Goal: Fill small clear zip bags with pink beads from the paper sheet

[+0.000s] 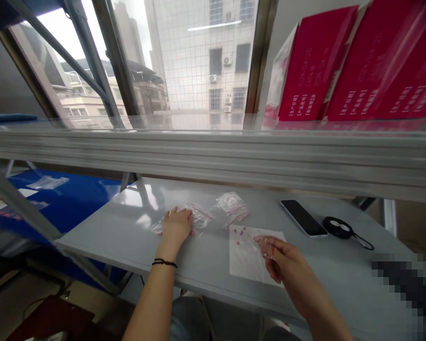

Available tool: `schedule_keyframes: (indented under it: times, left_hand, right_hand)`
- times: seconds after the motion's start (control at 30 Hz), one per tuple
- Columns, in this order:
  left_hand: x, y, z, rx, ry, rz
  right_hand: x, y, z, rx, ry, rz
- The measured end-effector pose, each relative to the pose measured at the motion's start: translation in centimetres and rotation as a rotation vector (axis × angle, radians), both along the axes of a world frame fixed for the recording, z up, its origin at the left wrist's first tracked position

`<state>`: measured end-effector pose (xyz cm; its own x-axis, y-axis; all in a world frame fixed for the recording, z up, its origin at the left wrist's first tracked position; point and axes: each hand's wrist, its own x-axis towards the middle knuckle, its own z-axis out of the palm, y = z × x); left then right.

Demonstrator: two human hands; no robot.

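Left hand (176,227) flat, ungripping, on a clear zip bag (202,219); right hand (282,260) pinching another clear zip bag's (246,258) red-striped edge.

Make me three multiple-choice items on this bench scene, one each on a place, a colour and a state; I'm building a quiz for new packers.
1. Where does the black flat smartphone lie?
A. on the blue table
B. on the grey tabletop, right of the bags
C. on the upper shelf

2. What colour are the tall cardboard boxes on the shelf?
A. red
B. green
C. white

3. What is the left hand doing?
A. hanging off the table
B. holding the phone
C. resting on a small clear plastic zip bag

Answers: 1 B, it lies beside the black round gadget. 2 A, their faces are red. 3 C, the palm lies flat on the bag.
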<state>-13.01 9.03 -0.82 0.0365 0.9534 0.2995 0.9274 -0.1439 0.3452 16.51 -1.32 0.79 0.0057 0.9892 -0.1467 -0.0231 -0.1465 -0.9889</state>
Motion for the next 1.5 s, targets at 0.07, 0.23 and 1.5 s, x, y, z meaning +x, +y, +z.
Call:
schedule_keyframes:
  times: [0.07,0.23,1.5]
  left_hand:
    - [-0.2,-0.1,0.4,0.023,-0.031,0.023]
    - [-0.3,-2.7,1.8,-0.002,-0.188,-0.091]
    - [13.9,-8.5,1.0,-0.697,-2.244,0.015]
  right_hand:
    - [0.1,-0.1,0.2,0.002,0.008,0.002]
    - [0.3,-0.2,0.6,0.027,0.022,-0.008]
    - [-8.9,-1.2,-2.0,0.086,0.176,-0.175]
